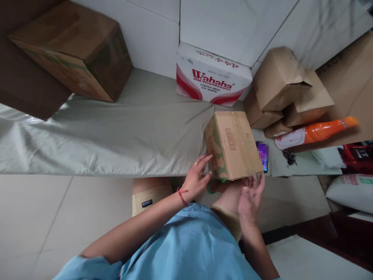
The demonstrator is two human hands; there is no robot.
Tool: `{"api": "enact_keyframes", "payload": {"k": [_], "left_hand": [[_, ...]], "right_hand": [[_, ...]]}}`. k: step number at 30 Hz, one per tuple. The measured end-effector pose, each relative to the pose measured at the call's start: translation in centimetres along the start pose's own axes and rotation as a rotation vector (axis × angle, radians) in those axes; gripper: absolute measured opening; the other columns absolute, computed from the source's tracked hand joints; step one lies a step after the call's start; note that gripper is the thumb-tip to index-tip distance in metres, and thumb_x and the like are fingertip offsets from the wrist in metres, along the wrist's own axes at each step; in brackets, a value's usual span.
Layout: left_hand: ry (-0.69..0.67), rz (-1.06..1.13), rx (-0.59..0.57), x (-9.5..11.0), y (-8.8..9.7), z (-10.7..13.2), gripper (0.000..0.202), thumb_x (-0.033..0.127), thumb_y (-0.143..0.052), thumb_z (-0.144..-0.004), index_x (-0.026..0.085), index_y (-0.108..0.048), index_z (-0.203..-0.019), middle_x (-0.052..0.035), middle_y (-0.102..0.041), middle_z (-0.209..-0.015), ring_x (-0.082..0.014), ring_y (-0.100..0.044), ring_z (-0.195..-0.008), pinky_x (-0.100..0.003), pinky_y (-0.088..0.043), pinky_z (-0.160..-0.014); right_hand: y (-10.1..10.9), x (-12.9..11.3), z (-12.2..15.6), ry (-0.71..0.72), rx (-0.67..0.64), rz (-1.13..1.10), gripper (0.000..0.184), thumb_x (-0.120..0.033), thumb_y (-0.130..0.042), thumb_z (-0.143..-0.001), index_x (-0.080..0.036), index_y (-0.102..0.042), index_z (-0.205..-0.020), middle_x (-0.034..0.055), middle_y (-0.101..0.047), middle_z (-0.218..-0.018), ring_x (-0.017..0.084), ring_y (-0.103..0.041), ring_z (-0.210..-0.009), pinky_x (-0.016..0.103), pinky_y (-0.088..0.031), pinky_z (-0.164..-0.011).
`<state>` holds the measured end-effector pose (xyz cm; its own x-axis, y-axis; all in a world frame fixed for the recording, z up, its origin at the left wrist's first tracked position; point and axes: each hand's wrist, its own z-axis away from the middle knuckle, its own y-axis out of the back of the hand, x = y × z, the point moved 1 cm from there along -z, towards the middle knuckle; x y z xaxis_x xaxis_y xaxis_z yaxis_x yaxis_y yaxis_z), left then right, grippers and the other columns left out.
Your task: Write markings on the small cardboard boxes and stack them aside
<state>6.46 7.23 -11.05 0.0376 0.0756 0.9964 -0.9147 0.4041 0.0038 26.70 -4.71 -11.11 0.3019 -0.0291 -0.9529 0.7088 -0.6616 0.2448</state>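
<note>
A taped brown cardboard box (237, 144) with green printing on its left side sits near the front edge of the cloth-covered bench. Beside its left face is my left hand (198, 175), fingers apart, the fingertips at or close to the cardboard; contact is not certain. My right hand (252, 196) is turned palm up at the box's near right corner, its fingers spread and partly under the edge. Neither hand is wrapped round the box. Just right of the box lies a phone (262, 155) with a lit screen.
Behind stands a white and red Wahaha carton (212, 76) against the tiled wall. Several brown boxes (279, 81) are stacked at right, near an orange bottle (320, 132). A large carton (84, 46) stands at far left on the grey-green cloth (116, 132). A white sack (352, 194) lies low right.
</note>
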Motion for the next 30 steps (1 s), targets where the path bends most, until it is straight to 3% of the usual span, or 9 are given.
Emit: {"api": "enact_keyframes", "payload": {"k": [3, 7, 12, 15, 19, 22, 26, 30], "left_hand": [[-0.117, -0.084, -0.115, -1.0, -1.7, 0.9, 0.080, 0.015, -0.064, -0.090, 0.024, -0.049, -0.168, -0.0156, -0.044, -0.177, -0.0329, -0.038, -0.168, -0.058, -0.042, -0.134], [-0.159, -0.128, -0.214, -2.1, -3.3, 1.7, 0.087, 0.013, -0.062, -0.091, 0.023, -0.039, -0.174, -0.0161, -0.035, -0.183, -0.0307, -0.031, -0.173, -0.059, -0.032, -0.141], [-0.147, -0.177, -0.223, -2.4, -2.7, 1.2, 0.087, 0.014, -0.063, -0.092, 0.023, -0.039, -0.174, -0.0159, -0.036, -0.182, -0.0299, -0.032, -0.172, -0.057, -0.032, -0.141], [-0.168, -0.216, -0.204, -2.5, -2.1, 0.6, 0.081, 0.013, -0.062, -0.092, 0.022, -0.045, -0.171, -0.0165, -0.038, -0.181, -0.0307, -0.034, -0.172, -0.057, -0.034, -0.141], [-0.202, -0.246, -0.197, -3.0, -2.0, 0.2, 0.080, 0.012, -0.062, -0.090, 0.022, -0.047, -0.169, -0.0176, -0.046, -0.175, -0.0324, -0.046, -0.165, -0.056, -0.042, -0.136], [-0.205, -0.292, -0.202, -3.0, -1.9, 0.0, 0.068, 0.013, -0.063, -0.090, 0.020, -0.058, -0.158, -0.0189, -0.059, -0.161, -0.0336, -0.059, -0.151, -0.055, -0.051, -0.128], [-0.256, -0.393, -0.151, -2.4, 0.2, -0.8, 0.041, 0.021, -0.061, -0.097, 0.019, -0.070, -0.137, -0.0193, -0.065, -0.149, -0.0333, -0.066, -0.140, -0.052, -0.057, -0.119], [-0.328, -0.606, 0.066, -2.6, 6.1, -2.2, 0.032, 0.027, -0.056, -0.102, 0.019, -0.071, -0.129, -0.0182, -0.066, -0.146, -0.0322, -0.067, -0.137, -0.050, -0.057, -0.117]], "right_hand": [[-0.5, 2.0, 0.2, 0.010, -0.086, 0.096, 0.135, -0.080, -0.086, -0.075, -0.024, -0.013, -0.174, 0.0267, -0.036, -0.174, 0.039, -0.047, -0.162, 0.066, -0.038, -0.132], [-2.3, 3.1, -0.8, 0.060, -0.047, 0.243, 0.133, -0.080, -0.085, -0.077, -0.018, -0.015, -0.171, 0.0316, -0.043, -0.167, 0.038, -0.053, -0.156, 0.064, -0.044, -0.128], [-3.4, 3.8, -2.5, 0.163, -0.015, 0.275, 0.143, -0.081, -0.089, -0.073, -0.014, -0.011, -0.173, 0.0343, -0.041, -0.168, 0.041, -0.049, -0.159, 0.063, -0.043, -0.128], [-3.3, 4.1, -2.8, 0.217, 0.015, 0.316, 0.149, -0.084, -0.088, -0.071, -0.013, -0.008, -0.175, 0.0361, -0.032, -0.173, 0.044, -0.044, -0.163, 0.067, -0.039, -0.130], [-3.3, 3.9, -2.9, 0.274, 0.047, 0.333, 0.154, -0.084, -0.087, -0.073, -0.013, 0.002, -0.177, 0.0362, -0.020, -0.180, 0.045, -0.032, -0.170, 0.070, -0.034, -0.132], [-3.9, 3.6, -3.5, 0.289, 0.085, 0.362, 0.153, -0.079, -0.091, -0.072, -0.011, -0.002, -0.177, 0.0367, -0.019, -0.180, 0.046, -0.029, -0.171, 0.071, -0.029, -0.134], [-4.5, 2.7, -4.8, 0.305, 0.168, 0.332, 0.142, -0.069, -0.091, -0.076, -0.011, -0.009, -0.176, 0.0347, -0.024, -0.179, 0.045, -0.031, -0.170, 0.070, -0.026, -0.136], [-4.1, 0.2, -6.9, 0.278, 0.186, 0.091, 0.121, -0.061, -0.081, -0.083, -0.018, -0.013, -0.174, 0.0288, -0.030, -0.178, 0.042, -0.043, -0.164, 0.068, -0.039, -0.131]]}}
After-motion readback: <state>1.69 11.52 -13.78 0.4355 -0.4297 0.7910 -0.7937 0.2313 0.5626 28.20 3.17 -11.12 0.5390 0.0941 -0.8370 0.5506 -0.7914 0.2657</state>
